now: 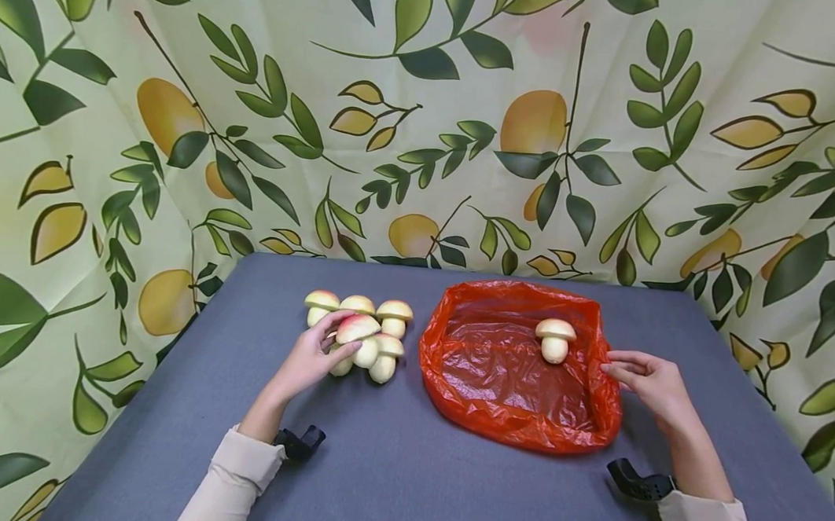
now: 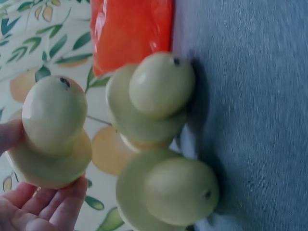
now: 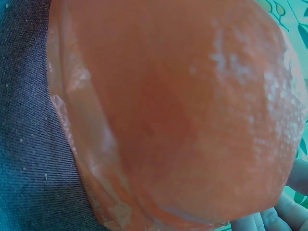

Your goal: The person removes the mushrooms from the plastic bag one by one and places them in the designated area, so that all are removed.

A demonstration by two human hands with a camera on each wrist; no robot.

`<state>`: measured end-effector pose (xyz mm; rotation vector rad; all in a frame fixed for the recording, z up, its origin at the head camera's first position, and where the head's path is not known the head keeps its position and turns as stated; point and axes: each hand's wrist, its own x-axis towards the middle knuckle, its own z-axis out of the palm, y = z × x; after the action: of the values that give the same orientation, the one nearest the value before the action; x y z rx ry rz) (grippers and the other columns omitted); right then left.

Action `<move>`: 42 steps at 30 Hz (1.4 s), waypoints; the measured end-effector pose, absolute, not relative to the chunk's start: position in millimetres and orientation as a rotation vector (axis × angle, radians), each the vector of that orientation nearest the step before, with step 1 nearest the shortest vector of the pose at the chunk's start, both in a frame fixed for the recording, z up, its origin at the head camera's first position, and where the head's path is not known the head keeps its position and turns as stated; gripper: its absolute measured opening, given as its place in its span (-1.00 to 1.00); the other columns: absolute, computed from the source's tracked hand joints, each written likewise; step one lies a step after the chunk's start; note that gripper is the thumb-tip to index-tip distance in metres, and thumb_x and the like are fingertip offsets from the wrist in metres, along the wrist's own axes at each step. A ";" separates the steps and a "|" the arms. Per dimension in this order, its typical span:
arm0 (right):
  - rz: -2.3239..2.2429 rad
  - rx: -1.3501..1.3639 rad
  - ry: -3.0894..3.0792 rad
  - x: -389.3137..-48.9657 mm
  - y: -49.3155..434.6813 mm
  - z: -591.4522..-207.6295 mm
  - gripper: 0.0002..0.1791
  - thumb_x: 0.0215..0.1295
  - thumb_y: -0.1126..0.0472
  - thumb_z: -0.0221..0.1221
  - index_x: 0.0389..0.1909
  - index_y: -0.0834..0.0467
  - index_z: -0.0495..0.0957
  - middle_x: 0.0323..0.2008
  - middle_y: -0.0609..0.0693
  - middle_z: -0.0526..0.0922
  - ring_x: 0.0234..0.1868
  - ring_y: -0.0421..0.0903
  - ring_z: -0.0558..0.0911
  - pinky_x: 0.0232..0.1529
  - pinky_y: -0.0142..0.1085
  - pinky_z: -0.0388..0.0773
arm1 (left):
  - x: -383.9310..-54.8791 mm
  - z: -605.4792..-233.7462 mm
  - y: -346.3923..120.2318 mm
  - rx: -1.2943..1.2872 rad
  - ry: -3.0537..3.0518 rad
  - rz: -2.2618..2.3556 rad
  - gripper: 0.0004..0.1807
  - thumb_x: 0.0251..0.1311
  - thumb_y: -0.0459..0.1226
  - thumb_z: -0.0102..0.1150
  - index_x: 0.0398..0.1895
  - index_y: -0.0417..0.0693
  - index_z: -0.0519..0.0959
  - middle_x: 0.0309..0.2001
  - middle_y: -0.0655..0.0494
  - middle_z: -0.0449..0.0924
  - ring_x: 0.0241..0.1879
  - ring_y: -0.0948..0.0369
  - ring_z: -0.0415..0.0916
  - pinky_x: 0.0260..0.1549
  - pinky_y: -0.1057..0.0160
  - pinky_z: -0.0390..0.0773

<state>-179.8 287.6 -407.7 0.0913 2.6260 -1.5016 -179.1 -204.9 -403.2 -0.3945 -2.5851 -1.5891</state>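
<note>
My left hand [image 1: 308,359] grips a toy mushroom [image 1: 366,351] with a pale stem and a red-tinged cap, thumb on one side and fingers round the cap. In the left wrist view this held mushroom [image 2: 54,120] shows its stem end with a small dark mark, apart from two others behind it. Under and beyond that hand, several like mushrooms [image 1: 395,313] stand grouped on the table. My right hand [image 1: 655,383] pinches the right rim of an opened red plastic bag [image 1: 515,431]. Inside the bag, near its right side, lies one mushroom [image 1: 555,348].
A blue-grey cloth covers the table [image 1: 406,480]. Behind and beside it hangs a curtain [image 1: 367,148] printed with leaves and fruit. Red film of the bag [image 3: 178,115] fills most of the right wrist view.
</note>
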 end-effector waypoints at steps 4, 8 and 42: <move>-1.514 0.086 2.622 -179.5 287.8 -407.7 -0.41 0.36 0.06 0.15 0.15 0.49 0.39 -0.47 -0.58 0.58 -0.36 -0.53 0.59 -0.24 -0.45 0.64 | -182.9 -404.8 -214.5 -0.402 -2.599 -1.569 -0.43 0.23 -0.31 0.22 0.30 -0.23 0.33 0.27 -0.23 0.43 0.28 -0.03 0.37 0.29 -0.07 0.39; -1.526 0.085 2.626 -179.9 288.4 -409.2 -0.44 0.36 0.09 0.15 0.13 0.50 0.41 -0.48 -0.58 0.58 -0.37 -0.54 0.59 -0.26 -0.46 0.64 | -185.3 -404.0 -223.3 -0.399 -2.614 -1.556 -0.42 0.24 -0.30 0.21 0.32 -0.22 0.32 0.31 -0.23 0.39 0.29 -0.01 0.37 0.30 0.00 0.39; -1.507 0.110 2.617 -181.8 288.9 -409.4 -0.42 0.36 0.11 0.14 0.18 0.51 0.36 -0.48 -0.58 0.58 -0.38 -0.55 0.57 -0.26 -0.47 0.63 | -188.1 -415.6 -277.6 -0.420 -2.496 -1.722 -0.47 0.25 -0.44 0.10 0.29 -0.37 0.30 0.01 0.50 0.43 0.02 0.67 0.39 0.03 0.71 0.35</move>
<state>-181.8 288.9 -409.4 0.1096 2.6174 -1.5069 -188.1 -277.6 -415.6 -0.4199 -2.4963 -1.7224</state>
